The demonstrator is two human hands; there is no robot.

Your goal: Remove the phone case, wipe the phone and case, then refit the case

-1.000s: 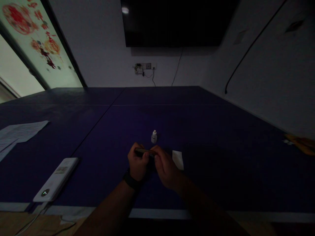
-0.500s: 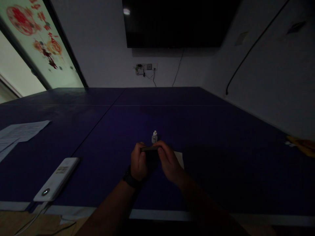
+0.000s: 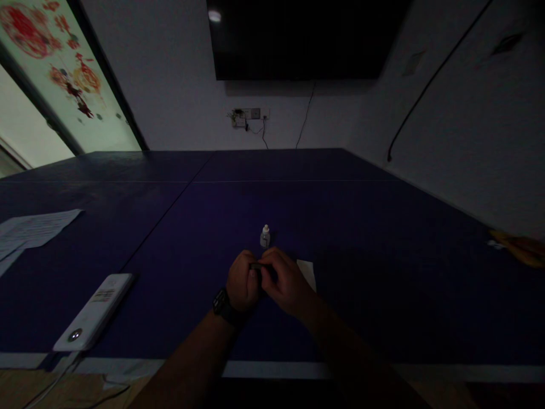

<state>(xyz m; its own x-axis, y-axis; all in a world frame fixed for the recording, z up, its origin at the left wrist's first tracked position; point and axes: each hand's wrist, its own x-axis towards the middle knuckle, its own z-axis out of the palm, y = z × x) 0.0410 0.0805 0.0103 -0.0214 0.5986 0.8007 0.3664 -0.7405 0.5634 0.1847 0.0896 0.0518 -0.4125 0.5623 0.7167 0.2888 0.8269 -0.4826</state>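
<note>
A broad blue-purple table (image 3: 361, 204) filled most of the dim room, running back to a wall where a dark screen (image 3: 298, 40) hung, no brand legible on it. At left, a glass panel (image 3: 72, 68) bore red and orange decorations, some shaped like written characters but too blurred to read. Printed sheets (image 3: 40, 232) lay at the table's left edge, their lines of text too small to make out. Nearer, a white device (image 3: 93, 312) with a cable at its near end carried an unreadable printed block and a small round display. At center, the person's left hand (image 3: 242, 284) was curled around a small dark item, while the right hand (image 3: 287, 284) pinched its other side with thumb and fingers. A white slip (image 3: 307, 272) lay just beside the right hand, and a dark watch (image 3: 220, 301) circled the left wrist. A small white-capped bottle (image 3: 265, 237), its label illegible, stood upright just beyond the hands. The dark item (image 3: 255, 266), mostly hidden, sat between them above the table.
</note>
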